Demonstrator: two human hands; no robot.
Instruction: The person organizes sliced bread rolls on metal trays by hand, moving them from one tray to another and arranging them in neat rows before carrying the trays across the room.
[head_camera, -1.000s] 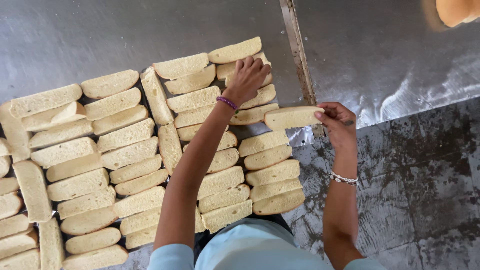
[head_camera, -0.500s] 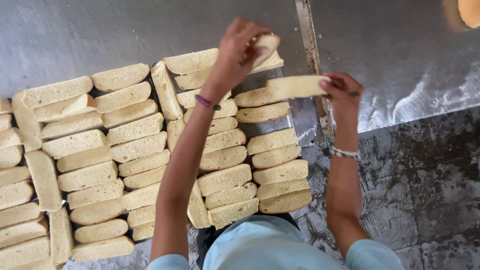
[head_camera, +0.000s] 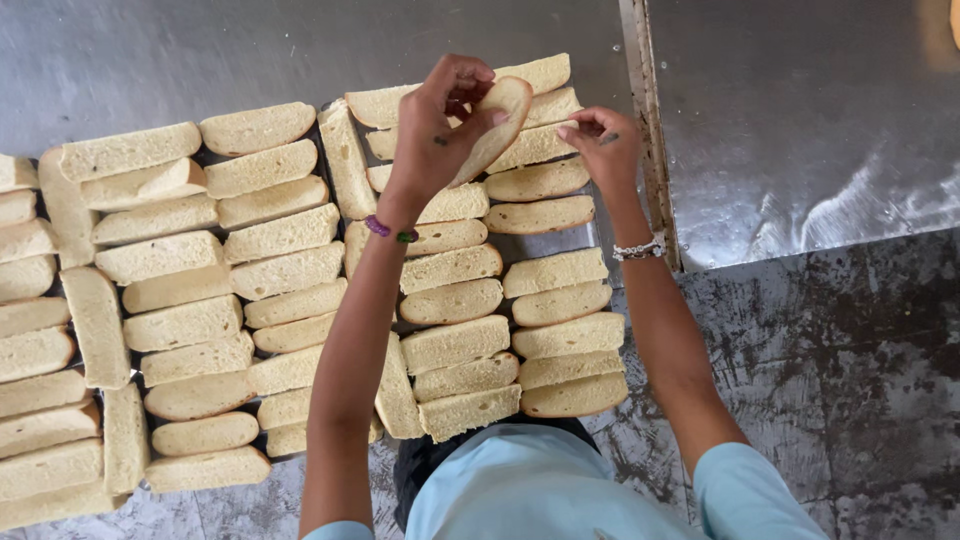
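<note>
Two hands up at the far end of the bread rows. Left hand (head_camera: 440, 125) closed around one bread slice (head_camera: 497, 125), lifted and tilted above the slices below. Right hand (head_camera: 600, 140) just beside it, fingers curled, holding nothing I can see. Sliced bread (head_camera: 280, 235) packed in rows across the steel table (head_camera: 800, 120); beaded bracelets on both wrists.

Light blue short-sleeved shirt (head_camera: 540, 490). Left wrist: purple-and-green bead bracelet (head_camera: 390, 230). Right wrist: silver-white beaded bracelet (head_camera: 640, 248). Both forearms bare.
</note>
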